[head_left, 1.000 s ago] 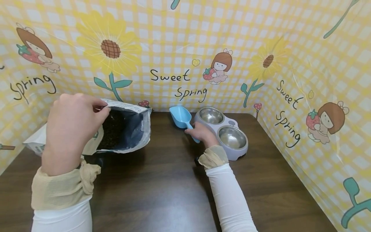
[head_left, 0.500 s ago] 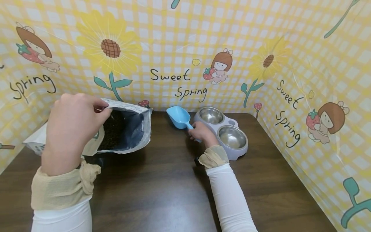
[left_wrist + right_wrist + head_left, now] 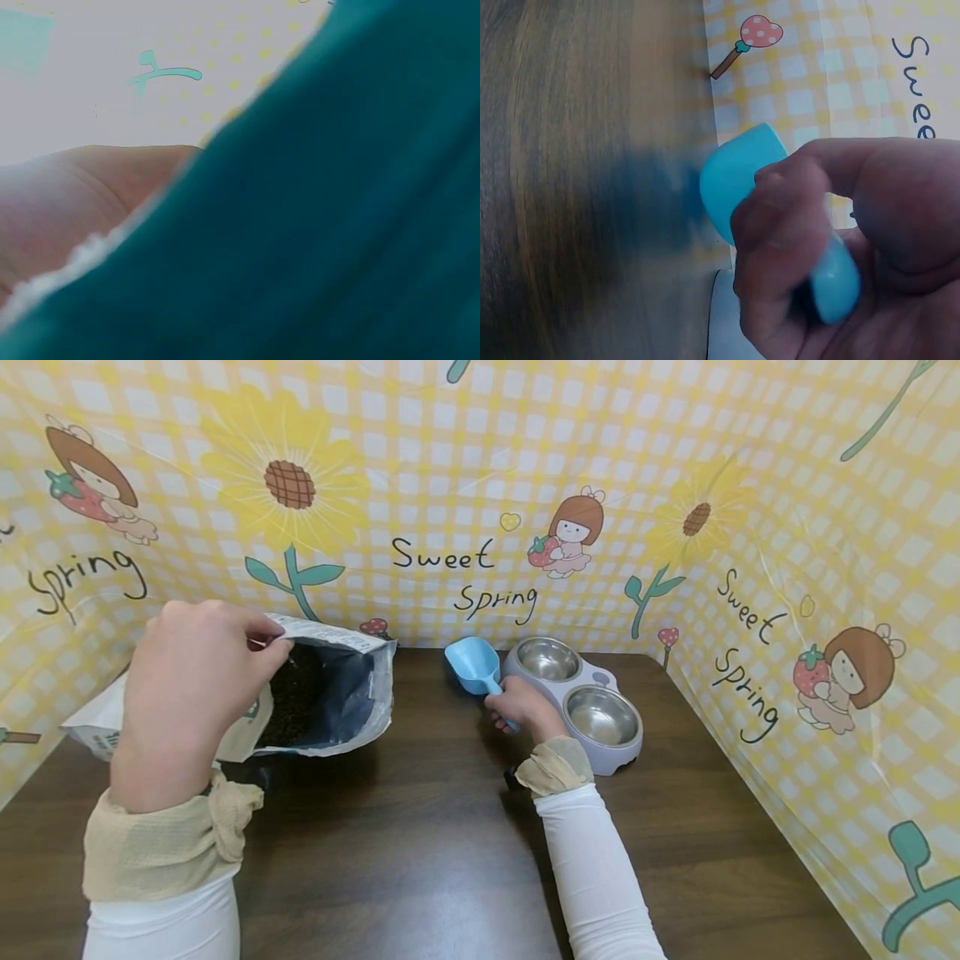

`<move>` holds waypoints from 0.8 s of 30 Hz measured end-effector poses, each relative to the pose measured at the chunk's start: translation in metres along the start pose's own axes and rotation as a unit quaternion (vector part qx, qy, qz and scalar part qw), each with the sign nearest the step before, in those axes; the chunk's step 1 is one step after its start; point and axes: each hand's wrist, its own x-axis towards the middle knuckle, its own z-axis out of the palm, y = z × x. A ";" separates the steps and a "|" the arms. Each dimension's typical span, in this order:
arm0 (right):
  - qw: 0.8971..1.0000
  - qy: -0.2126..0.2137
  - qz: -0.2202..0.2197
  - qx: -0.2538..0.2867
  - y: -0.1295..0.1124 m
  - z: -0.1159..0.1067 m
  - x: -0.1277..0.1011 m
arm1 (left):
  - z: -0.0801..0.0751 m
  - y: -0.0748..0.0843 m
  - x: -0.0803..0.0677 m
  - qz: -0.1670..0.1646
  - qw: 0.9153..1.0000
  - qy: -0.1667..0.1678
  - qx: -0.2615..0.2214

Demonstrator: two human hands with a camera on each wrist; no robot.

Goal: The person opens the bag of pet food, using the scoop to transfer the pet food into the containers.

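Observation:
My left hand (image 3: 187, 693) pinches the upper rim of an open white bag (image 3: 382, 689) at the left in the head view. Dark brown granules, too small to identify, (image 3: 294, 702) lie inside against its dark blue lining. In my right hand (image 3: 527, 706) is the handle of a light blue scoop (image 3: 472, 662), fingers curled round it. The scoop's bowl points to the back of the table, and no contents show in it. The right wrist view shows the scoop (image 3: 739, 180) with a bluish shadow or reflection beside it on the wood. A large dark teal blur covers much of the left wrist view.
Just right of the scoop stands a pale lilac double pet feeder (image 3: 592, 678) with two steel bowls; nothing shows in either. The dark wooden table (image 3: 405, 843) meets a yellow checked cloth (image 3: 420, 493) at its back and sides.
The scoop's head swung slightly left, then back to the right, as my right fingers closed further round its handle. My left hand and the bag have stayed in place.

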 end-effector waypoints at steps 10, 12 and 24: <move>0.999 0.009 0.003 -0.048 0.002 -0.001 0.001 | 0.001 0.000 -0.001 -0.001 1.000 -0.004 0.002; 0.999 0.002 0.009 -0.046 0.001 -0.002 0.000 | 0.001 0.000 0.000 -0.004 1.000 -0.007 0.000; 0.999 -0.020 0.022 -0.012 -0.002 -0.003 -0.004 | 0.000 0.001 0.000 -0.015 1.000 -0.022 0.001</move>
